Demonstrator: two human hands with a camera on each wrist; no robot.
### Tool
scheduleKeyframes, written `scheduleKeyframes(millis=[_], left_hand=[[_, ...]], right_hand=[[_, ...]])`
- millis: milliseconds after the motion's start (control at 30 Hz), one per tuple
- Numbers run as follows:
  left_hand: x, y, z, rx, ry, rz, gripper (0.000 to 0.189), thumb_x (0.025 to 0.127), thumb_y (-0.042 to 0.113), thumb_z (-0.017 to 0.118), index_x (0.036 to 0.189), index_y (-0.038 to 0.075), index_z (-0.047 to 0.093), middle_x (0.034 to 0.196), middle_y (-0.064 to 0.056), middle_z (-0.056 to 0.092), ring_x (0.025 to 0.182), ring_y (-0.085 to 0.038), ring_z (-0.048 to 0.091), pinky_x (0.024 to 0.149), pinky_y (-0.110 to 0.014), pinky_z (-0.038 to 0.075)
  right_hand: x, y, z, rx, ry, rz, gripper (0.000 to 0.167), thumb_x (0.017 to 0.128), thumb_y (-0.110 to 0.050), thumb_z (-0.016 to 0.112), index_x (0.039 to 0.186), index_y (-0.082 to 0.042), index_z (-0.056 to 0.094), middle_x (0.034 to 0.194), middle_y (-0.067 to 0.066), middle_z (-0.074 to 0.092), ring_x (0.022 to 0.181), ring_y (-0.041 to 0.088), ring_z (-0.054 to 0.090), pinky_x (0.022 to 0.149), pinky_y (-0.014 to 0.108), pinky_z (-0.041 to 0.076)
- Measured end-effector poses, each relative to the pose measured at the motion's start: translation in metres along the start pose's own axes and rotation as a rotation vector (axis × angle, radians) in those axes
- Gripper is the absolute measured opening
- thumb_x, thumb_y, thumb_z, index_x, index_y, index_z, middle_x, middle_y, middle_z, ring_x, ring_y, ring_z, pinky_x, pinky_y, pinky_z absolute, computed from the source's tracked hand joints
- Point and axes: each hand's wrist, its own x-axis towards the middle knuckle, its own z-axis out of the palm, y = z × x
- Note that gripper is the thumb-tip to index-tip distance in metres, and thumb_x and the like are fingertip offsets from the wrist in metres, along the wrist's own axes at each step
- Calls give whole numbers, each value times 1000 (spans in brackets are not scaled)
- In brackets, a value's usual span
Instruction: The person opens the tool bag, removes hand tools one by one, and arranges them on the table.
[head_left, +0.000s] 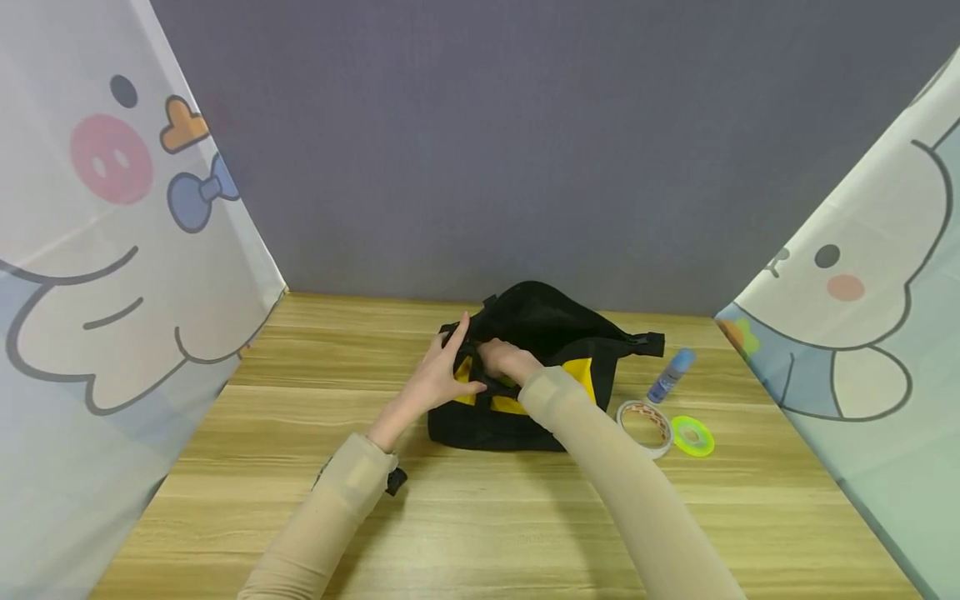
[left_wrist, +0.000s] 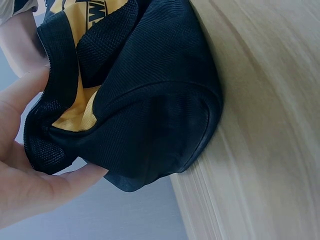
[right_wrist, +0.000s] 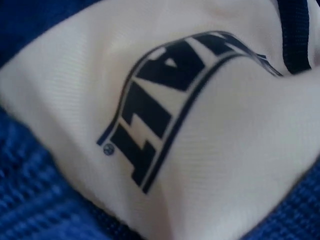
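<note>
A black tool bag (head_left: 480, 429) with yellow panels stands on the table, its top gaping. At its left end my left hand (head_left: 441, 379) grips the bag's edge, thumb on the near side and fingers at the rim. In the left wrist view, the left hand (left_wrist: 30, 192) has the black webbing edge between thumb and fingers, beside the bag's dark side (left_wrist: 155, 110). My right hand (head_left: 512, 362) reaches down into the opening, its fingers hidden inside; I cannot tell what they hold. The lettered bag panel (right_wrist: 225, 135) fills the right wrist view.
Right of the bag lie a blue bottle-like tube (head_left: 671, 375), a white tape roll (head_left: 658, 450) and a bright yellow-green disc (head_left: 701, 448). A black strap end (head_left: 396, 480) lies by my left forearm. A grey partition (head_left: 480, 167) stands behind the table (head_left: 750, 517).
</note>
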Motion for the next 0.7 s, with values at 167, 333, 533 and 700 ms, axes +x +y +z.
scheduleKeyframes(millis=[167, 333, 533, 700], left_hand=[[0, 0, 0, -8, -1, -7, 112, 83, 31, 81, 161, 31, -1, 163, -29, 8, 144, -52, 30, 108, -64, 40], [0, -1, 1, -3, 4, -2, 111, 84, 30, 81, 161, 28, 1, 162, -30, 9, 142, -54, 32, 106, -64, 41], [1, -1, 0, 5, 2, 13, 112, 84, 30, 80, 161, 29, -1, 161, -32, 10, 139, -55, 35, 104, -65, 43], [2, -1, 0, 9, -7, 9, 111, 85, 30, 80, 161, 31, -2, 161, -32, 10, 141, -55, 34, 105, -64, 42]], right_hand=[[-6, 2, 1, -16, 27, -35, 60, 99, -21, 60, 155, -23, 36, 141, 15, 58, 112, 30, 65, 97, 45, 54], [-9, 6, -2, -114, 30, -67, 69, 96, -21, 65, 156, -22, 33, 141, 14, 57, 108, 29, 66, 89, 42, 57], [-16, 16, -15, -135, 46, -99, 66, 96, -10, 64, 154, -20, 36, 114, 14, 65, 71, 19, 58, 60, 30, 47], [-24, 22, -25, -93, 67, -143, 73, 93, -1, 64, 156, -23, 33, 103, 14, 65, 54, 15, 43, 49, 26, 37]])
